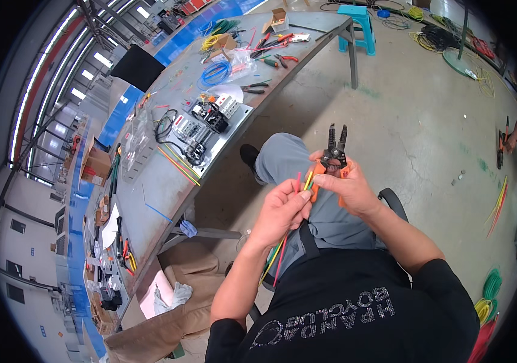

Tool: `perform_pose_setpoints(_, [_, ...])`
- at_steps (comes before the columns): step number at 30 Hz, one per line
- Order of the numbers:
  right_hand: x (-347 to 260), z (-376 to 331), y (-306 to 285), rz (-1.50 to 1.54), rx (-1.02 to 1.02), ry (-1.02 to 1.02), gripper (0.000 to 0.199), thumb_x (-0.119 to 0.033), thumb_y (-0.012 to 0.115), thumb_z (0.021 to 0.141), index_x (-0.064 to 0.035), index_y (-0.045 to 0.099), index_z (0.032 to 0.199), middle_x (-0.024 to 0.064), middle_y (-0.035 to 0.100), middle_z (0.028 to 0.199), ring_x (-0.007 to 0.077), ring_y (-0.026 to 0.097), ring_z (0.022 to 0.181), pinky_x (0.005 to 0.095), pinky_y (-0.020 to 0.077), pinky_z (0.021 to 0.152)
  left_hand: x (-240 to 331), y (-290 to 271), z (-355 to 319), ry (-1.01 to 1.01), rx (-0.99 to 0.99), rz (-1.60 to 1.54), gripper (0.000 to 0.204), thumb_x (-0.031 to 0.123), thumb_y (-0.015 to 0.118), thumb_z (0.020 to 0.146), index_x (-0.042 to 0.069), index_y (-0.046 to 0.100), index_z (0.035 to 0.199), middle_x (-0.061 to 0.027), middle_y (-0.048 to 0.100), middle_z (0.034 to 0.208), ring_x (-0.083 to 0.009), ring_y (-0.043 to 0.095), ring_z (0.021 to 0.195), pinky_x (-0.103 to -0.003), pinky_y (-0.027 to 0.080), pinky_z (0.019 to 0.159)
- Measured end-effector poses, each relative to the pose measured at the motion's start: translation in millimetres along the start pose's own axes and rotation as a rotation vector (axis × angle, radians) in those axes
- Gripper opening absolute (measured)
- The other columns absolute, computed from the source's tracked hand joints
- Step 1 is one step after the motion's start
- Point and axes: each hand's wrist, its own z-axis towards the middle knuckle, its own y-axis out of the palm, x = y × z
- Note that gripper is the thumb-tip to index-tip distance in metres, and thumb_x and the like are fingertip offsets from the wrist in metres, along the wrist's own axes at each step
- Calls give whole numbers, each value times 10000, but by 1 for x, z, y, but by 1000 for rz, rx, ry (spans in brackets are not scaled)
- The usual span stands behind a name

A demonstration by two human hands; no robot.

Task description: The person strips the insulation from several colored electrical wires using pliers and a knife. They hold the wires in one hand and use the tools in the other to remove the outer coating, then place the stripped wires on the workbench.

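Black T-shirt (409, 320), 2 short sleeves (449, 287), pale studded lettering (351, 319); grey-blue trousers (285, 158).

head-worn fisheye | faces down from above | left hand (282, 210), right hand (350, 186) near | workbench (142, 216) farther, leftward

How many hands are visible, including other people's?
3: left hand, holding wires; right hand, holding a wire stripper; co-worker's hand near the right edge. Others may be hidden.

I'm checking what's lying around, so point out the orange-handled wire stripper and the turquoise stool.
Wire stripper (333, 159): head camera view, near the middle; the point lies on its black working end.
Turquoise stool (353, 11): head camera view, near the top; the point lies on its seat.
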Motion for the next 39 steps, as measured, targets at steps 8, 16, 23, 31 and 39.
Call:
perform_pose_setpoints(8, [-4,-2,2,-276,83,-21,341,-51,764,952,-14,661,1275,-6,684,979,63,634,890,248,527,814,-11,3,4,48,106,-19,142,200,584,1103,60,611,1116,-22,631,746,-19,377,483,-199,269,449])
perform_pose_setpoints(16, [-12,-2,10,-189,-5,22,467,-71,730,935,-31,620,1387,19,690,1041,63,615,884,252,511,813,1,-4,-2,105,74,-38,80,140,628,1074,76,585,1097,13,553,722,-17,355,494,-199,238,443])
perform_pose_setpoints(23, [-16,-6,11,-660,-144,-81,575,-135,736,850,-76,637,1413,79,653,1074,170,638,985,332,519,880,25,-23,-15,50,-56,-167,207,181,619,1085,36,654,1229,-10,586,742,-14,326,490,-199,232,450])
perform_pose_setpoints(31, [-20,1,22,-1017,-150,-389,557,-98,741,781,-108,694,1336,123,657,1065,322,621,996,416,525,873,19,-22,-18,48,-65,-177,195,158,629,1076,25,660,1216,-24,605,742,-20,343,489,-201,238,450])
perform_pose_setpoints(39, [-29,-5,31,-1085,-186,-440,636,-60,743,727,-135,704,1358,109,634,1023,313,620,978,408,524,854,19,-17,-25,104,-17,-79,250,166,685,1041,7,622,1224,-42,587,725,-35,384,527,-205,236,461])
